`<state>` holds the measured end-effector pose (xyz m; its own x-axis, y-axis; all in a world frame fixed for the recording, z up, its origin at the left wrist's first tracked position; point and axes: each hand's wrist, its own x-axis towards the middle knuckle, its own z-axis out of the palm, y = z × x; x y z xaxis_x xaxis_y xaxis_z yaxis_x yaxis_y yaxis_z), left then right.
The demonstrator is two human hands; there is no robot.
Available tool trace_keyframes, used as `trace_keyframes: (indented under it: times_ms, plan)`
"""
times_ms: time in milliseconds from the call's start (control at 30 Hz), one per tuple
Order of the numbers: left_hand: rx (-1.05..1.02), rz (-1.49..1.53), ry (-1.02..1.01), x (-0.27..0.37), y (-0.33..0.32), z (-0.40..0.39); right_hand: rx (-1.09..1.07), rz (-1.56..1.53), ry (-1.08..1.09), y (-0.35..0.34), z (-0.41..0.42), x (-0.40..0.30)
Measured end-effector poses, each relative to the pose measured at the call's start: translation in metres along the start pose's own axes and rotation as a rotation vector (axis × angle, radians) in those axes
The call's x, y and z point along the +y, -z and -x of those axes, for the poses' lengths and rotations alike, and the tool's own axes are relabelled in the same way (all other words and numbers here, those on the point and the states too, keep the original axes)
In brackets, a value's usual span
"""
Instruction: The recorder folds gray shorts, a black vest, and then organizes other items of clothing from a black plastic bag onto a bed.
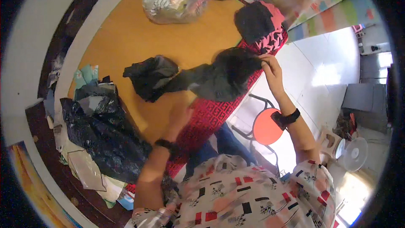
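A dark garment [221, 79] lies stretched across the orange-brown bed surface and its red patterned edge. My right hand [269, 65] pinches the garment's far right end between thumb and fingers. My left hand [182, 118] is blurred over the near part of the surface, below the garment and apart from it; its fingers cannot be made out. The garment's left part [153, 76] is bunched up. Just beyond my right hand sits a pile of folded black cloth [254, 22] with pink and patterned cloth [274, 34].
Filled clear plastic bags [174, 0] stand at the far edge. A black plastic bag [104, 133] lies at the left, near papers and packets. A red-orange round stool [268, 126] stands on the tiled floor at the right. A colourful curtain [329, 9] hangs at the upper right.
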<state>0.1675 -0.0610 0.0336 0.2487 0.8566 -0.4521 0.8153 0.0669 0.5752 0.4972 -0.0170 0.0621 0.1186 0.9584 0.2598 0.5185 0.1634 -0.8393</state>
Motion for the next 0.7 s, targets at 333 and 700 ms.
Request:
trace_keyframes:
  times_ms: [333,700]
  plan:
    - [0.491,-0.304,-0.08,-0.135,-0.045,-0.112,-0.378,0.385,0.084,-0.01,0.036,0.017]
    - [0.189,0.095,-0.034,-0.075,0.003,-0.105,-0.684,0.59,-0.107,-0.062,0.05,0.03]
